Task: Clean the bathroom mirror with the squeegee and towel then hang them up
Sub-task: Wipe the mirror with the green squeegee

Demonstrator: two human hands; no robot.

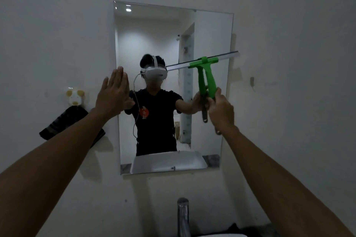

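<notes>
Squeegee [207,75]: green plastic handle, metal blade bar across the mirror's [154,25] right half, tilted. Likely light and rigid; best held low on the handle. Right hand [219,107] clenched around the handle end. Left hand [113,92] flat, fingers spread, at the mirror's left edge. Towel [65,121]: dark, soft, hanging far left on hook [75,96].

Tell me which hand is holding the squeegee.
The right hand, closed around the green squeegee handle at the mirror's right side. The left hand is empty, held flat and open by the mirror's left edge.
</notes>
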